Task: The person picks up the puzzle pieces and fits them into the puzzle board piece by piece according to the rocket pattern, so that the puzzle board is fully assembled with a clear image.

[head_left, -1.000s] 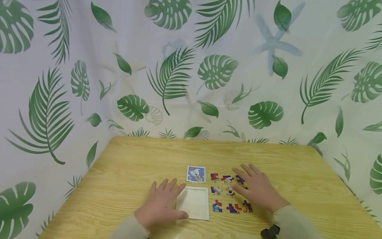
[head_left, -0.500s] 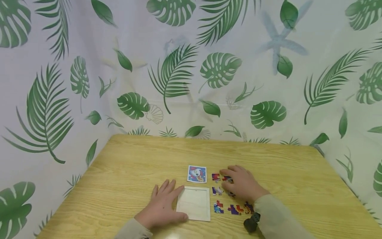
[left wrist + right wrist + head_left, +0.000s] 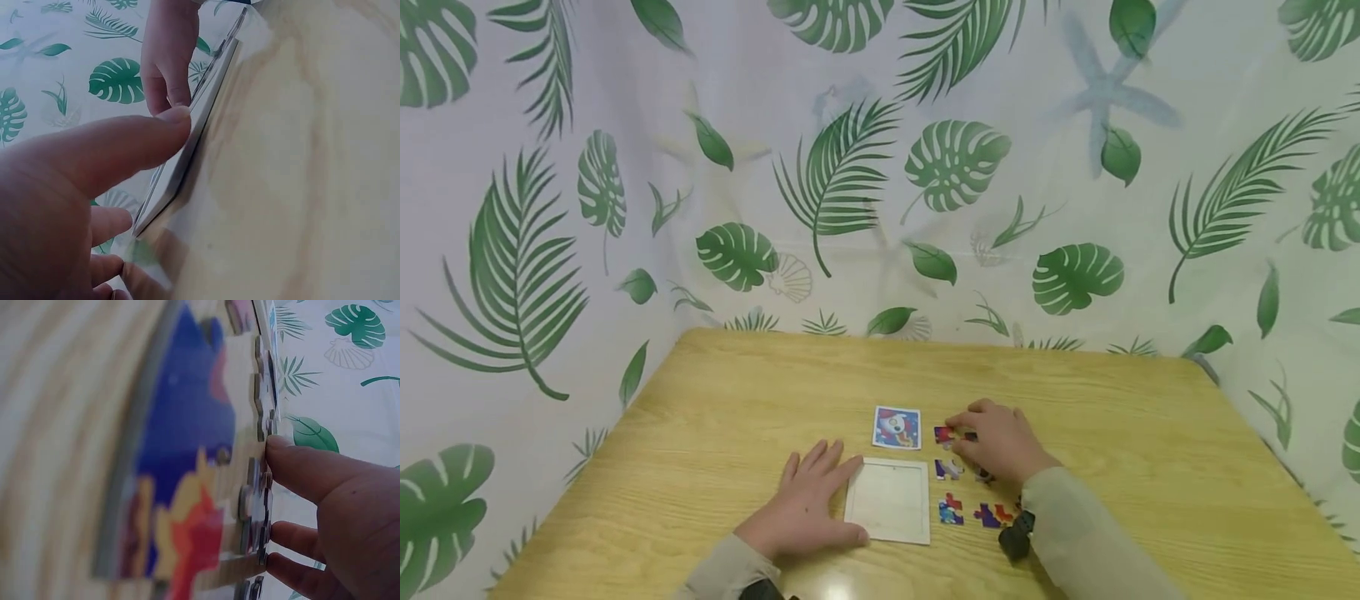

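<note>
My left hand (image 3: 837,498) lies flat on the wooden table (image 3: 737,400), fingers straight, thumb (image 3: 134,147) pressed against the left edge of the pale empty puzzle frame (image 3: 889,502). The frame's edge (image 3: 187,147) shows close up in the left wrist view. My right hand (image 3: 961,439) reaches over the loose coloured puzzle pieces right of the frame. Its curled fingers pinch one puzzle piece (image 3: 946,434) in the far row. In the right wrist view the thumb (image 3: 294,465) touches the rim of that blurred blue and red piece (image 3: 206,419).
A small picture card (image 3: 897,427) lies just beyond the frame. Other loose pieces (image 3: 950,508) sit near the front, between frame and right sleeve. A leaf-patterned curtain (image 3: 880,167) closes the table's far and side edges. A black wrist device (image 3: 1013,538) sits on the right sleeve.
My right hand has slid left and away from me over the pieces, and its fingers have curled from flat onto the far-row piece. The left hand has stayed by the frame.
</note>
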Demonstrator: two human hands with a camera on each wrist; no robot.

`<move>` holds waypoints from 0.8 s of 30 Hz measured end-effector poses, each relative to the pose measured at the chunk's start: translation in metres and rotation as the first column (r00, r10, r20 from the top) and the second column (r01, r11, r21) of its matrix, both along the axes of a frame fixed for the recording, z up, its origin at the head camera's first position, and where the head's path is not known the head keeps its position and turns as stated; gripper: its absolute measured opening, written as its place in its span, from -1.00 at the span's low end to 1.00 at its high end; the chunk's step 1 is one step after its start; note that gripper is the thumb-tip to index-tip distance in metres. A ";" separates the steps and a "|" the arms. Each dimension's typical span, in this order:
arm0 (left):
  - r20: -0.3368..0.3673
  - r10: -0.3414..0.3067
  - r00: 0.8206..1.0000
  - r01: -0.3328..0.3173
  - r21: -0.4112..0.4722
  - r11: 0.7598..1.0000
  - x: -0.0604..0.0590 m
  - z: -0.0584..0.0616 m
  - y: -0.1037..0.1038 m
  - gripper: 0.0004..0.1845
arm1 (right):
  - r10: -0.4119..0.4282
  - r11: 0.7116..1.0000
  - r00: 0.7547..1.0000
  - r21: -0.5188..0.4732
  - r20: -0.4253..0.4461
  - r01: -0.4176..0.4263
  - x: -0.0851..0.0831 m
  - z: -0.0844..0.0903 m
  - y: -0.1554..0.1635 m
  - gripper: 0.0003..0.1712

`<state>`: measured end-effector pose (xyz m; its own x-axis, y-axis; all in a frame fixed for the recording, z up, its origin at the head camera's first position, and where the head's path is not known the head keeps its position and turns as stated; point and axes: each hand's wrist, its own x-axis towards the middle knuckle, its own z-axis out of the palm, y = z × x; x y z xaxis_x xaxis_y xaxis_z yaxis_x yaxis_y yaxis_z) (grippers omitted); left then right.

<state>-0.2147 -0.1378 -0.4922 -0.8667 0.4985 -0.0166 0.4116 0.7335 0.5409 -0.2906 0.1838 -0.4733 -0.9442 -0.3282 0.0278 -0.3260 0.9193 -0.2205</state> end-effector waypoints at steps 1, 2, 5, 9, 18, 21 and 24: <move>0.003 0.001 1.000 -0.001 0.001 1.000 -0.001 -0.001 0.000 0.11 | -0.012 1.000 1.000 0.007 0.006 0.012 -0.001 0.000 0.000 -0.54; 0.008 0.001 1.000 -0.001 0.003 1.000 -0.001 -0.002 0.000 0.11 | -0.023 1.000 1.000 0.010 0.013 0.023 -0.001 -0.001 0.000 -0.54; 0.014 -0.001 1.000 0.001 0.005 1.000 0.001 -0.003 -0.001 0.11 | -0.053 0.998 0.999 0.019 0.011 0.053 -0.002 -0.004 -0.002 -0.54; -0.001 -0.002 1.000 0.002 0.010 1.000 -0.001 0.001 -0.003 0.08 | -0.083 0.996 0.996 0.010 -0.022 0.083 -0.003 -0.004 -0.006 -0.55; -0.002 -0.011 1.000 0.011 -0.001 1.000 -0.002 0.004 -0.004 0.05 | -0.080 0.995 0.992 0.043 -0.097 0.085 0.002 -0.001 -0.010 -0.61; -0.006 -0.004 1.000 0.004 0.013 1.000 -0.003 0.004 -0.004 0.05 | -0.059 0.997 0.990 0.043 -0.130 0.065 0.001 -0.001 -0.009 -0.64; -0.006 0.004 1.000 -0.003 0.023 1.000 -0.001 0.002 -0.004 0.05 | -0.041 0.999 0.991 0.026 -0.126 0.044 0.001 -0.002 -0.008 -0.65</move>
<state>-0.2158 -0.1418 -0.4905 -0.8685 0.4956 0.0002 0.4124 0.7224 0.5551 -0.2892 0.1753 -0.4757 -0.9470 -0.2904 0.1375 -0.3100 0.9383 -0.1534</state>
